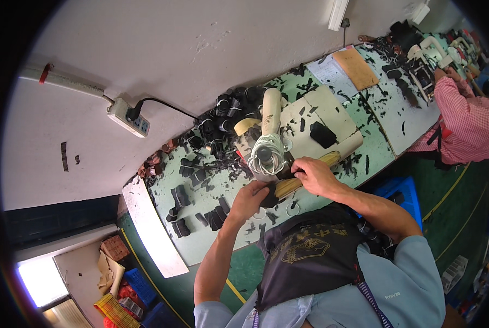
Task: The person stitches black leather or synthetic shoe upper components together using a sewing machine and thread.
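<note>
A cream-coloured bench machine (310, 117) stands before me, with a thick upright cylinder (271, 109) and a coil of white cord (266, 156) around a dark knob. My left hand (248, 200) is closed on a small black piece (268, 195) at the machine's front left. Close by, my right hand (316, 176) has its fingertips pressed together beside the machine's dark working head (284, 168); what they pinch is hidden. Between the hands runs a worn yellowish strip (289, 188) along the machine's front. A black flat piece (323, 134) lies on the machine's top.
Bundles of black pieces (180, 195) and dark scraps cover the pale green table (162, 202). Papers and a brown folder (356, 69) lie farther back. At right, a person in a checked pink top (469, 117) works. A blue crate (406, 199) stands below the table.
</note>
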### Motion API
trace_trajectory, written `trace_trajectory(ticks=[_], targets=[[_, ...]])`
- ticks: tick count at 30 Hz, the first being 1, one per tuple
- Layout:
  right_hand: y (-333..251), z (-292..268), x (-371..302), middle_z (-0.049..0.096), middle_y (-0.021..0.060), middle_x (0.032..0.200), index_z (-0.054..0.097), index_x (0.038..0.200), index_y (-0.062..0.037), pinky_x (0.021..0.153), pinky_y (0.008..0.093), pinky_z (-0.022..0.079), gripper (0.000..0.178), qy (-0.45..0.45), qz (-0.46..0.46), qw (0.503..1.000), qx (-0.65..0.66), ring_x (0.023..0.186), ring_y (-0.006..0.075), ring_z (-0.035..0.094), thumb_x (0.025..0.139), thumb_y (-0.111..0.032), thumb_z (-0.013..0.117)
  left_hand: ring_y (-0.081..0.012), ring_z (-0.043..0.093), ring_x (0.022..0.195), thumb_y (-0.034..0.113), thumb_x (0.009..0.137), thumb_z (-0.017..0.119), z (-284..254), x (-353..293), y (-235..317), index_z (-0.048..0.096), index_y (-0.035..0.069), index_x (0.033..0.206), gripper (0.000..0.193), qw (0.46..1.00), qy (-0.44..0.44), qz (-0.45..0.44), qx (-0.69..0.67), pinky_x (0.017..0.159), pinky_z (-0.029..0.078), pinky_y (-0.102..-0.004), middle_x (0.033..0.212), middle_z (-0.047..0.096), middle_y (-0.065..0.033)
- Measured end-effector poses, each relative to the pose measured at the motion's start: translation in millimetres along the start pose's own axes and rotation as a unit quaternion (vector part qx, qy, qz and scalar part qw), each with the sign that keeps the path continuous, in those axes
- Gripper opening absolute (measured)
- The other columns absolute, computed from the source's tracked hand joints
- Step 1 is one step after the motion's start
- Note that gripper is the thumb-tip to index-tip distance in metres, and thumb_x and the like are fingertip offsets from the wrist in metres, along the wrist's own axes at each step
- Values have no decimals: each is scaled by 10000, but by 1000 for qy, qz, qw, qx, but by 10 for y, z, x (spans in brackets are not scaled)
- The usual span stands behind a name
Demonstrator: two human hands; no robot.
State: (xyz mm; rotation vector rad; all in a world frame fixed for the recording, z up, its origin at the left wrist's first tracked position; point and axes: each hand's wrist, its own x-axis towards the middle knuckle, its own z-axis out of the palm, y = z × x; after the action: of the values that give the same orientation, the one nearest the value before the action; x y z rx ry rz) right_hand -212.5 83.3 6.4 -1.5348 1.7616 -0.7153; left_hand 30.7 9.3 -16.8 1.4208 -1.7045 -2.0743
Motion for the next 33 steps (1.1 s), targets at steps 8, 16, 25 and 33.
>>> trace_trajectory(ticks=[8,16,25,33], targets=[[-126,41,9,614,143,989,620,962,-23,778,415,495,117,-40,-16,999,7,908,335,614,849,-13,647,-120,639,713,283,941,664,218,210,90,704,-20,1068,331,957,147,68,241,664,502,-290,849,724,-78],[-32,155,-17,644,133,915,622,998,-37,769,426,503,160,77,-12,997,-12,874,341,621,844,-3,646,-47,553,645,189,976,623,75,-67,118,630,-2,1223,312,999,-1,9,-33,542,423,-203,789,666,10],[-7,80,-27,636,133,942,626,968,-25,787,416,493,140,11,-20,1000,-2,914,328,612,834,7,647,-95,627,686,261,926,676,73,59,3,692,-25,1031,305,992,100,2,77,623,478,-266,789,711,-69],[-148,156,-23,642,134,938,638,951,-21,800,445,490,118,54,-35,996,-67,935,345,594,839,-10,602,-145,675,734,276,904,686,158,28,189,708,-15,1070,335,997,39,62,4,679,517,-309,810,732,-107]])
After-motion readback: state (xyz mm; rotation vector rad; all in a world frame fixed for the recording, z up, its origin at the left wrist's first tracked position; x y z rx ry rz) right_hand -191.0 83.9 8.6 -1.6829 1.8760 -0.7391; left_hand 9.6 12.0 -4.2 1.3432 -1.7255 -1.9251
